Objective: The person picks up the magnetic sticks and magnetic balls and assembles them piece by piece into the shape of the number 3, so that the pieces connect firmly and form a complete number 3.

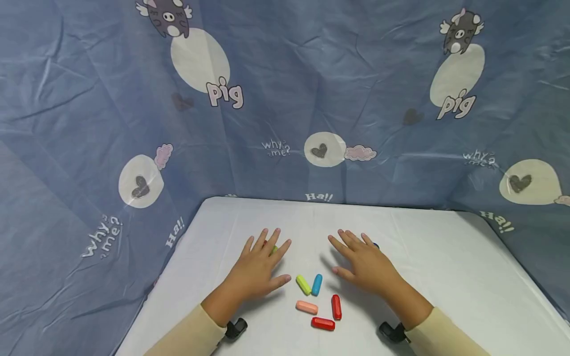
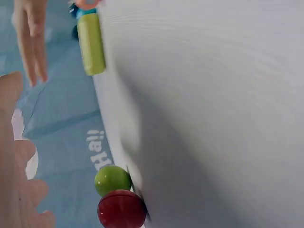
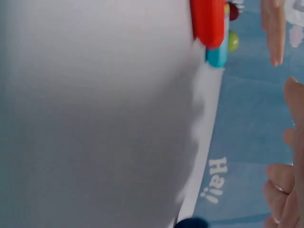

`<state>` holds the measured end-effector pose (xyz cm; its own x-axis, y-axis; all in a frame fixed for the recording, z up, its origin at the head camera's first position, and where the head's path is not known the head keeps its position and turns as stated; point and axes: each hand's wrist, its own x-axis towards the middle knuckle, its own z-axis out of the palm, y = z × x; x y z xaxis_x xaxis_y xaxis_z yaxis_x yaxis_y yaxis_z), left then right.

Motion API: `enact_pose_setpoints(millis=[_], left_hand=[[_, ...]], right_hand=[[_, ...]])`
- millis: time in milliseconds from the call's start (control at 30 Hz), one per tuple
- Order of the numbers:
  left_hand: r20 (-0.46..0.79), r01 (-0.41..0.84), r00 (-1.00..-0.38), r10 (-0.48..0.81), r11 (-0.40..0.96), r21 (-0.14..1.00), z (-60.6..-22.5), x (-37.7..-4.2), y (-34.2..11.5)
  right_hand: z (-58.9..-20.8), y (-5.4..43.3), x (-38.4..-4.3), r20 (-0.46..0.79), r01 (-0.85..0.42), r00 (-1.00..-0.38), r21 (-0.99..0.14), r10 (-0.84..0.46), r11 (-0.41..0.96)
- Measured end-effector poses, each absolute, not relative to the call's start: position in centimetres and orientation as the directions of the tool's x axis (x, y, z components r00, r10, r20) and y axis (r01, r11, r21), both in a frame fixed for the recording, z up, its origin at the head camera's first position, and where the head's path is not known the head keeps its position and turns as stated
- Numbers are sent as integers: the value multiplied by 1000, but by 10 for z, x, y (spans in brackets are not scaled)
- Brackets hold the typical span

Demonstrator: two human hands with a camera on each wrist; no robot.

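My left hand (image 1: 255, 269) is held over the white table with its fingers spread, holding nothing. My right hand (image 1: 367, 264) hovers opposite it, fingers extended and also holding nothing. Between them lie short, stubby coloured sticks: a yellow-green one (image 1: 303, 285), a blue one (image 1: 316, 285), a salmon one (image 1: 307, 307), an upright-lying red one (image 1: 336, 307) and a second red one (image 1: 323, 324). Behind my left fingers sit a green ball (image 2: 113, 180) and a dark red ball (image 2: 122, 209), mostly covered in the head view. A dark blue thing (image 3: 191, 223) is mostly hidden by my right hand.
The white table (image 1: 445, 257) meets a blue cloth (image 1: 285, 99) printed with pigs, hearts and words at its back and sides. A black wrist mount (image 1: 236, 328) sits at the left sleeve, another black mount (image 1: 393, 332) at the right.
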<state>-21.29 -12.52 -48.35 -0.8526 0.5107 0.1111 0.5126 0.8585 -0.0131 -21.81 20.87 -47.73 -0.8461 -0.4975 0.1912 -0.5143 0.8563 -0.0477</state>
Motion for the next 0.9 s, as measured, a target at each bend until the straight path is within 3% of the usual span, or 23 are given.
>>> enact_pose_setpoints(millis=[267,500,900], left_hand=[[175,326,-941,291,919,220,-483,-216,-125],[191,164,-978,83,870,464,-485,-219,-127],[132,75,-991,1,825,559,-497,-224,-141]], right_hand=[[-476,186,-204,145,-452,-892,-262,-429,853],[-484,175,-202,67,-384,-918,-394,-391,835],[-491,174,-204,-29,-317,-916,-560,-400,766]])
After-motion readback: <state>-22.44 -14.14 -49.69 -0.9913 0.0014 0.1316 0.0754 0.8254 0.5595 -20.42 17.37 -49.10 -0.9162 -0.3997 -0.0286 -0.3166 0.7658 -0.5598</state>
